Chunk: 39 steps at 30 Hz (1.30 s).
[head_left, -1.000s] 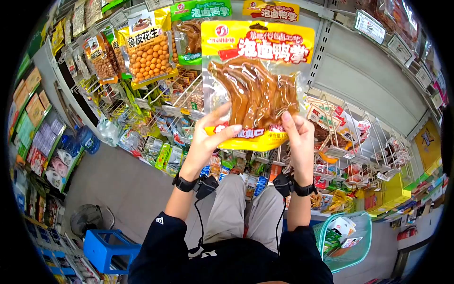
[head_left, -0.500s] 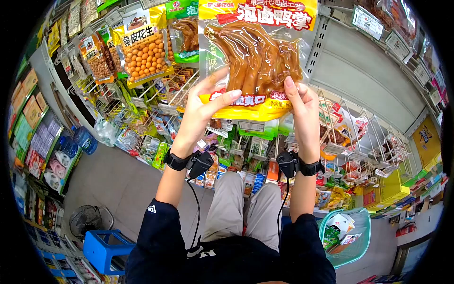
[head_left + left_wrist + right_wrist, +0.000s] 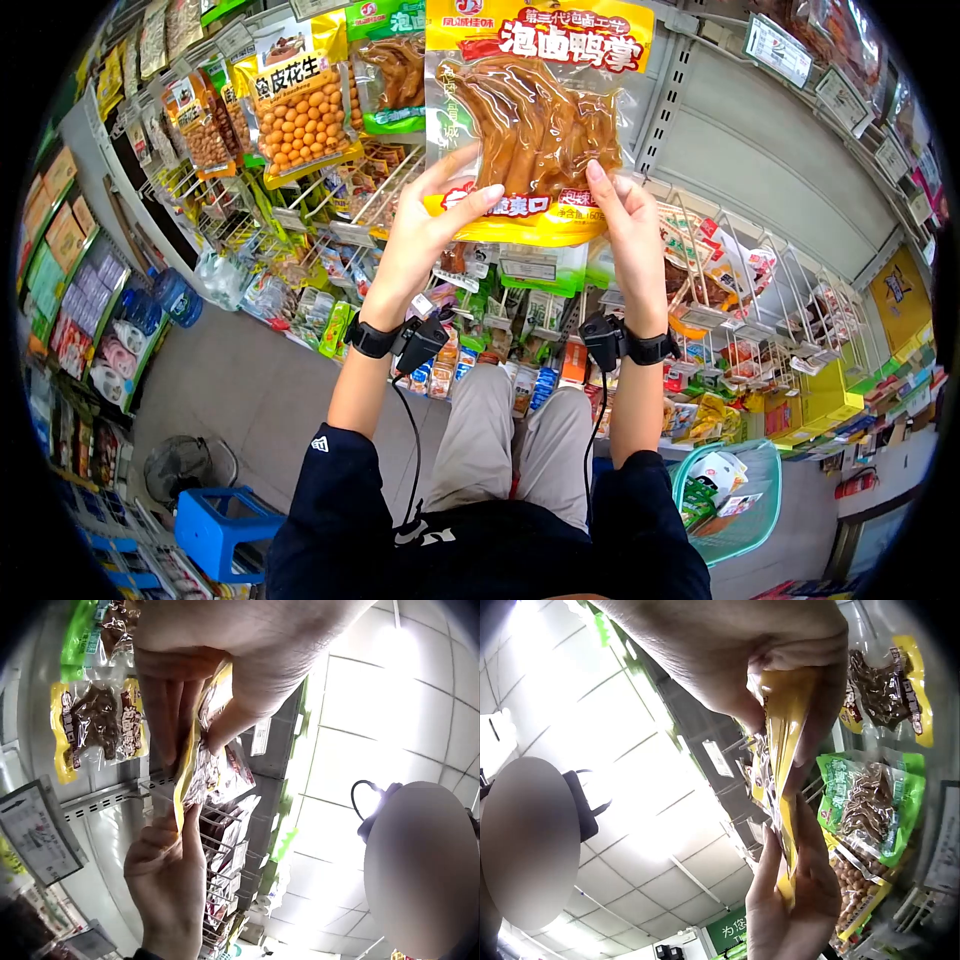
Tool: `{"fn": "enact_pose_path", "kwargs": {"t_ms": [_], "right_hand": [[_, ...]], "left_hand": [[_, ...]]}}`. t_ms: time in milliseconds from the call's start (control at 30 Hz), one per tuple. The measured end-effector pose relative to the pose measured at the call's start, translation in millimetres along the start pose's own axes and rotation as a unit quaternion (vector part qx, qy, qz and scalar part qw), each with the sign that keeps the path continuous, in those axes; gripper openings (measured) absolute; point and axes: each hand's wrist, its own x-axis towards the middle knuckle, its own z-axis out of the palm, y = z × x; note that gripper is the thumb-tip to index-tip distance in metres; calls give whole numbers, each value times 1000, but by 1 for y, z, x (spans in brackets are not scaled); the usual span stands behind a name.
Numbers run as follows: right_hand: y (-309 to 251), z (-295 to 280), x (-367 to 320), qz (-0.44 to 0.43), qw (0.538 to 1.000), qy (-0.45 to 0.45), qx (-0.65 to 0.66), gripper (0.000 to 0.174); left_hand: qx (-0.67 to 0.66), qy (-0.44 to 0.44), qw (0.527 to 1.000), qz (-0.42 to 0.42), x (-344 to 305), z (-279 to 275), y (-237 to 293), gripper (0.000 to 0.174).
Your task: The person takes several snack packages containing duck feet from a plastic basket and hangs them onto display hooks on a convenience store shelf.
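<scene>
A yellow-edged clear packet of brown food (image 3: 540, 125) is held up before the shelves, its printed front toward the head camera. The left hand (image 3: 425, 225) grips its lower left corner, thumb across the front. At the lower right, the right hand (image 3: 632, 235) pinches it, thumb in front and fingers behind. Seen edge-on in the left wrist view, the packet (image 3: 196, 769) stands between the left hand (image 3: 232, 660) and the right hand (image 3: 169, 877). The right wrist view shows the same packet (image 3: 780, 765) between both hands.
Behind the packet hang a yellow bag of round nuts (image 3: 300, 110) and a green packet (image 3: 390, 70). Wire racks (image 3: 760, 300) stand at the right, above a turquoise basket (image 3: 765, 500) with goods inside. A blue stool (image 3: 215, 530) and a fan (image 3: 180, 465) are at the lower left.
Both hands and the packet rose toward the top of the head view, then shifted slightly left and back down. The grip on the packet looks the same.
</scene>
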Motion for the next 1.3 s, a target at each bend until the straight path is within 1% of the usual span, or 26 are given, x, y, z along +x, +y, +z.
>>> {"fn": "enact_pose_path", "kwargs": {"t_ms": [67, 133, 200, 300, 367, 400, 433, 467, 533, 567, 633, 667, 733, 767, 800, 867, 933, 967, 1000, 1033, 1100, 1133, 1200, 1233, 1267, 1300], "right_hand": [[6, -2, 0, -1, 1000, 0, 7, 26], [9, -2, 1, -23, 1000, 2, 2, 24], [6, 0, 0, -24, 1000, 2, 10, 23], [6, -2, 3, -22, 1000, -3, 12, 23], [5, -4, 5, -18, 1000, -7, 6, 25], [3, -2, 5, -2, 999, -13, 52, 27], [2, -2, 5, 15, 995, -18, 97, 30], [2, -3, 4, 14, 995, -16, 98, 30], [3, -4, 1, 18, 994, -7, 111, 38], [5, -5, 0, 17, 994, -6, 112, 38], [9, -7, -4, 1, 994, -23, 102, 46], [12, -8, -6, 0, 994, -24, 103, 46], [19, -10, -10, -4, 997, -13, 78, 53], [19, -11, -13, 15, 998, -5, 56, 60], [22, -12, -16, 16, 998, -8, 59, 60], [29, -15, -21, 20, 999, 13, 33, 60], [30, -18, -25, 23, 999, 9, 37, 59], [31, -19, -27, 24, 999, 2, 31, 53], [30, -21, -29, 25, 999, -6, 24, 48], [29, -22, -31, 24, 999, -6, 24, 48], [24, -25, -36, 18, 1000, -25, 6, 35], [21, -27, -39, 17, 1000, -24, 5, 35], [15, -29, -45, 14, 1000, -1, -21, 27], [15, -31, -47, 10, 1000, 12, -25, 26], [16, -34, -49, 9, 1000, 14, -26, 26], [18, -37, -51, 12, 999, 8, -30, 26]], "left_hand": [[-2, 12, 1000, 7, 1, 1, -5, 53], [-4, 24, 1000, 13, 2, -1, -12, 50], [11, 31, 999, 20, 6, -3, -17, 44], [2, 33, 999, 31, 12, -1, -17, 38], [23, 42, 998, 43, 21, -6, -20, 38], [45, 52, 996, 57, 24, -7, -21, 37], [19, 42, 998, 37, 25, -3, -13, 38], [20, 40, 998, 36, 28, -2, -12, 38], [-5, 27, 999, 17, 39, -4, -11, 38], [-6, 11, 1000, 17, 45, -6, -12, 38], [-4, 3, 1000, 8, 57, -9, -17, 38], [-3, -3, 1000, -3, 62, -9, -19, 38], [-1, -6, 1000, -13, 71, -7, -22, 40], [-5, -7, 999, -34, 75, -6, -24, 38], [-9, -8, 998, -54, 79, -6, -26, 36], [-8, -19, 998, -63, 88, -7, -30, 37], [-38, -27, 996, -79, 94, -4, -31, 37], [-39, -22, 994, -102, 98, -3, -32, 37], [-38, -22, 994, -101, 101, 0, -34, 37], [-52, -8, 990, -128, 103, 3, -35, 38], [-85, 8, 982, -168, 108, 10, -36, 40], [-85, 6, 982, -168, 113, 10, -40, 40], [-92, 18, 980, -176, 127, 4, -52, 30], [-111, 0, 978, -177, 131, 2, -53, 20], [-111, -3, 978, -177, 138, -2, -57, 20], [-140, 10, 972, -188, 145, -7, -61, 16]]}}
